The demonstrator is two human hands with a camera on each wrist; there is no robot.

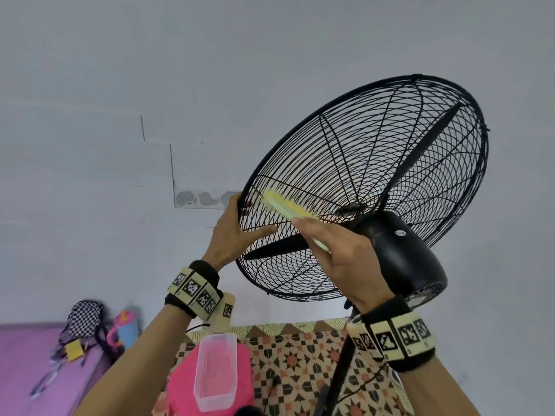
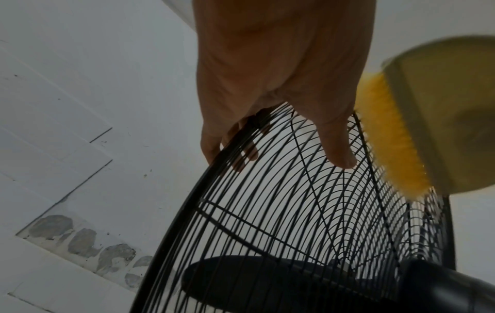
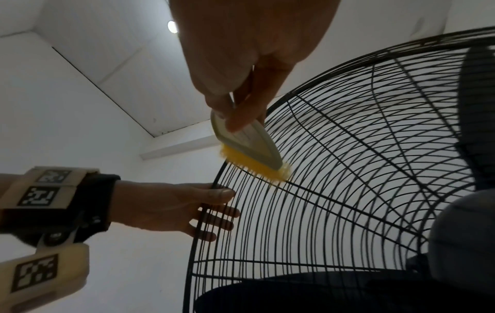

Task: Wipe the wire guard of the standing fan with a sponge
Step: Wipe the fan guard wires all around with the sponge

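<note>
The black wire guard (image 1: 375, 163) of the standing fan tilts up in front of a pale wall. My left hand (image 1: 240, 223) grips its left rim, thumb on the near side and fingers curled over to the far side, as the left wrist view shows (image 2: 267, 74). My right hand (image 1: 324, 238) holds a pale green brush with yellow bristles (image 1: 285, 204) by its handle. The bristles (image 3: 257, 167) press on the guard's wires (image 3: 361, 169) just right of my left hand (image 3: 166, 205). No sponge is in view.
The black motor housing (image 1: 399, 256) sits behind the guard, right of my right hand, with the fan pole (image 1: 339, 373) below it. A clear plastic tub (image 1: 214, 373) rests on something pink over a patterned mat (image 1: 300, 355). A checkered bag (image 1: 84, 319) lies at lower left.
</note>
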